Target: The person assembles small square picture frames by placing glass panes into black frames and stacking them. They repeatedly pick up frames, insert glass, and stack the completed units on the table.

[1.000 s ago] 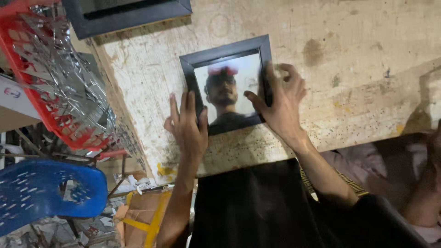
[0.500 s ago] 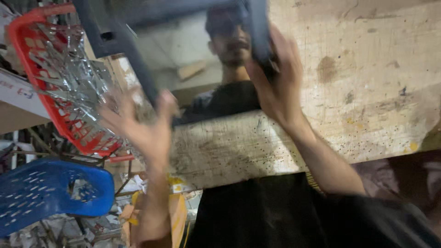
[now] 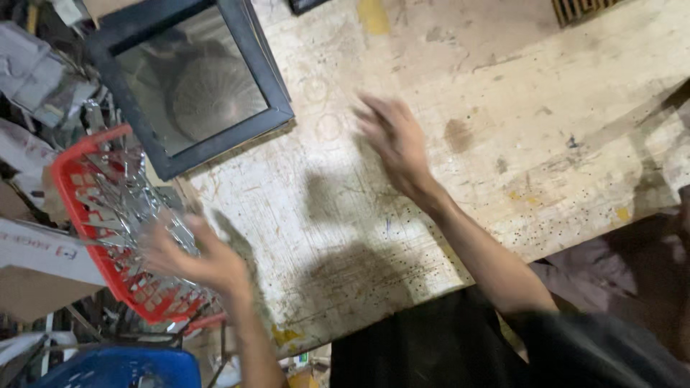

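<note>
A dark-framed mirror lies flat near the far left corner of the worn wooden workbench, its glass facing up and catching a dim reflection; its left part seems to reach past the table edge, over the clutter beside the bench, so it looks rather loosely parked there. Neither hand touches it. The left hand hangs off the bench's left edge with fingers spread wide and nothing in its grasp, directly over a red plastic basket packed with shiny metal pieces, possibly clips or hooks, though blur keeps me from telling exactly what they are or whether the fingertips brush them. The basket sits level with the table side, within easy reach of that arm, which likely explains why the small hardware is kept there. The right hand hovers above the bare middle of the bench, open and empty, its fingers smeared by motion, near the mirror's lower right corner but clearly apart from it. Below the basket a blue plastic chair seat shows at the picture's bottom edge. Folded cardboard and paper crowd the left margin beside the basket. At the top edge, another dark frame corner and a slatted brown thing barely peek in.
</note>
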`<state>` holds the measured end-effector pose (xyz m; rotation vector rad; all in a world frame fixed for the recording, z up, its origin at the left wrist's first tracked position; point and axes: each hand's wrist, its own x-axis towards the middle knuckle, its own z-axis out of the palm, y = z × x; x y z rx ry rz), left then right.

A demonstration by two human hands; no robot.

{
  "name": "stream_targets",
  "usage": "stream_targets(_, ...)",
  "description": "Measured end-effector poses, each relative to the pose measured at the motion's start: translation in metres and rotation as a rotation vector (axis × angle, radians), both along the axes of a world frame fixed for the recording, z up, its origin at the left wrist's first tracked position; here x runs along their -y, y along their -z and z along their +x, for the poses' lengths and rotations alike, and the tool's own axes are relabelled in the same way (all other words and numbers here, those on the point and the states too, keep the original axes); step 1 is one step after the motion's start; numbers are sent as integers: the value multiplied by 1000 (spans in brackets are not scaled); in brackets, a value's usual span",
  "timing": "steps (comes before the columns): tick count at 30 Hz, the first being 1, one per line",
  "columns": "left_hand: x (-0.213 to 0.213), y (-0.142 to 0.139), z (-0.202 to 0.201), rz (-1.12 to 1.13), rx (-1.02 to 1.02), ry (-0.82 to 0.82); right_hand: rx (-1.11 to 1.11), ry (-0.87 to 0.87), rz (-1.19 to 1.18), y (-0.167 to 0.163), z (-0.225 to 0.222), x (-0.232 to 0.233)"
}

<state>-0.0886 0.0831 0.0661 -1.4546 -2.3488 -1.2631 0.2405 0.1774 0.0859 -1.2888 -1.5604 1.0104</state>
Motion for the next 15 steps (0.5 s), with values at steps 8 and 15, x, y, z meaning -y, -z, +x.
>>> stream_targets(8,128,42,63,-257,-38,205,186,345,-51,3,91,130)
stream_targets(15,151,34,12,-755,-85,-214,51,282,-158,-10,83,123)
